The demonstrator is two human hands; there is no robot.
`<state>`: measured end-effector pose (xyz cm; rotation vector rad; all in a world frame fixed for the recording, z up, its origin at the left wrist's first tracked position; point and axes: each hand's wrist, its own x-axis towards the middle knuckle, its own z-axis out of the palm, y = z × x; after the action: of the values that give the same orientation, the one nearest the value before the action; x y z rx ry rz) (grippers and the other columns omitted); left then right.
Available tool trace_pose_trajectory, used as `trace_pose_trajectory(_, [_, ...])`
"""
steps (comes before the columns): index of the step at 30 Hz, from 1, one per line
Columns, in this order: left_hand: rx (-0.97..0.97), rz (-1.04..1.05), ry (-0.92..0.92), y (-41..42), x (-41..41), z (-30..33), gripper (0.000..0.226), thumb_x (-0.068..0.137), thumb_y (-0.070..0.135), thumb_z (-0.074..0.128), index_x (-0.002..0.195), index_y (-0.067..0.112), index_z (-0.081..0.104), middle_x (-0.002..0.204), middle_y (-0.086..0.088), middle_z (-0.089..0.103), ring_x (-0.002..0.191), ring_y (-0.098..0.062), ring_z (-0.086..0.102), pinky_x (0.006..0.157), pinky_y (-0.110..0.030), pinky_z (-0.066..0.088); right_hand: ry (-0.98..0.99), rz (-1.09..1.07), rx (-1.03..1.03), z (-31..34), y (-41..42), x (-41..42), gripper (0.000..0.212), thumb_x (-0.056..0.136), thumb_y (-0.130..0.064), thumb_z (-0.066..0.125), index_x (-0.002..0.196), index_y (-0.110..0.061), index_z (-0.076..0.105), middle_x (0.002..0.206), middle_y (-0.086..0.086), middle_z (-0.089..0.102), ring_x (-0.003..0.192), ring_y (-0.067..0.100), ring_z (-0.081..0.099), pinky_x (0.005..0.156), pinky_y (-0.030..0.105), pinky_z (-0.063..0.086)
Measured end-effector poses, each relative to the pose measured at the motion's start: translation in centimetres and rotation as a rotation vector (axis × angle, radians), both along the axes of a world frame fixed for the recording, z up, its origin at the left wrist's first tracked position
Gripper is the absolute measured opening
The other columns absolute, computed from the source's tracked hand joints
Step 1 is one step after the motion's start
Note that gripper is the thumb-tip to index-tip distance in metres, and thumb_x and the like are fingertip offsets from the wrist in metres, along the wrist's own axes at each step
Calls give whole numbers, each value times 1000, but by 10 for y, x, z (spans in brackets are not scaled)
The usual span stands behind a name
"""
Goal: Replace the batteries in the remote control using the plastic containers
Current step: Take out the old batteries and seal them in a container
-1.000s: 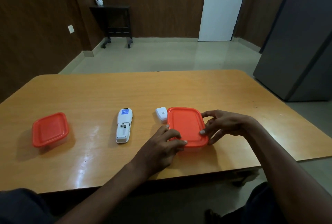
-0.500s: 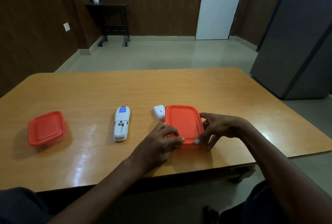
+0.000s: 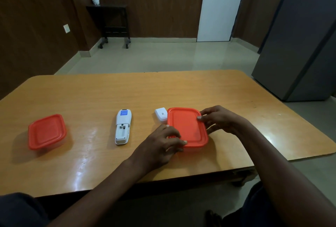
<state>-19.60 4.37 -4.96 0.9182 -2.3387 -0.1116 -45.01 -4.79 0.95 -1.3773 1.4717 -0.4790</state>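
While both hands work at the red-lidded box (image 3: 187,128) near the table's (image 3: 91,99) front edge, the left hand (image 3: 163,146) pinches its near-left corner with curled fingers and the right hand (image 3: 220,119) grips its far-right edge, thumb on the lid. Touching the box's far-left corner lies the white battery cover (image 3: 161,114), bearing a small dark mark too small to read. Left of it, the remote (image 3: 123,129) lies face down, compartment open, with an unreadable blue label. A second box (image 3: 47,131) sits far left.
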Motion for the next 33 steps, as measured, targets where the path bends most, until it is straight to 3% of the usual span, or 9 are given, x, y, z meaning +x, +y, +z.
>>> trace_pose_trajectory(5, [6,-5,-7,0,0,-1,22,90,29,70,112,26,73,115,2,63,105,-17,56,88,-31,51,65,-29,-5,-1,-2,4,31,93,-11,69,122,-1,66,90,20,71,74,30,72,67,44,64])
trace_pose_trajectory(8, [29,-8,-12,-1,1,0,25,91,32,65,115,27,72,117,3,62,108,-16,54,89,-31,50,102,30,-53,-2,4,11,35,99,-11,56,135,-11,56,109,11,64,92,26,68,64,41,62])
trace_pose_trajectory(11, [66,-27,-4,-2,2,1,25,91,31,66,115,27,72,117,4,61,110,-16,54,89,-33,51,150,102,-190,0,3,17,47,98,-9,44,144,-19,51,127,7,55,108,25,59,73,44,62])
trace_pose_trajectory(16, [146,-74,19,-5,7,5,26,89,22,72,115,27,72,122,5,60,116,-10,53,95,-28,50,216,-15,-266,-1,-3,19,30,100,-36,54,116,-17,70,114,5,66,98,26,65,67,37,58])
trace_pose_trajectory(18, [181,-98,19,-7,10,7,28,88,19,73,115,29,72,124,8,61,118,-7,54,97,-27,50,198,-14,-198,-5,-7,18,26,99,-34,58,112,-16,71,108,7,69,92,24,67,65,33,56])
trace_pose_trajectory(21, [193,-111,37,-10,12,8,32,86,16,77,115,29,74,122,8,65,116,-5,58,96,-29,53,101,-42,-91,-11,-14,17,21,98,-29,61,110,-16,72,107,6,70,94,24,68,80,39,58])
trace_pose_trajectory(24, [200,-116,66,-11,12,8,34,84,14,78,115,28,75,120,8,67,116,-5,59,96,-30,53,37,-115,-43,-13,-16,17,33,92,-40,66,111,-13,70,108,7,70,99,27,67,91,47,54])
trace_pose_trajectory(29, [235,-124,97,-12,12,6,34,83,11,78,114,26,75,120,6,67,118,-6,58,98,-32,53,1,-188,0,-12,-24,22,30,90,-21,72,109,3,70,89,13,71,75,26,68,62,32,51])
trace_pose_trajectory(33, [261,-115,136,-11,13,5,33,82,9,79,112,23,77,118,4,69,116,-7,60,97,-30,52,52,-144,12,-9,-28,26,27,92,-18,67,111,1,70,96,17,70,81,31,67,64,36,50])
